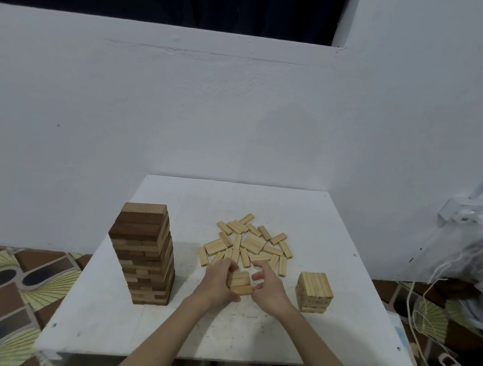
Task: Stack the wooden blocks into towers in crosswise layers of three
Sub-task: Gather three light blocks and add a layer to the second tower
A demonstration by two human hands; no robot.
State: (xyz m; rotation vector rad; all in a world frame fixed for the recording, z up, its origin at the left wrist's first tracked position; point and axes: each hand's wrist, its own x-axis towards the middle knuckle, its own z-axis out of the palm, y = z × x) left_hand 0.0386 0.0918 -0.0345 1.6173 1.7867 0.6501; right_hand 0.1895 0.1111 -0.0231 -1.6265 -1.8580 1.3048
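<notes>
Hands at mid-worktop (pixel 250 338): we curl our left hand (pixel 216 282) round three pale blocks (pixel 240 282), right hand (pixel 269 287) fingers apart beside them, squaring a layer for the short tower (pixel 315 292).

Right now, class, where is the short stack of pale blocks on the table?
In the head view, the short pale stack stands on the right side of the white table, just right of the right hand and nearer the camera than the loose pale blocks.

Left hand (pixel 220 283) grips small block stack (pixel 240 283) — right hand (pixel 269 287) beside, curled.
</notes>
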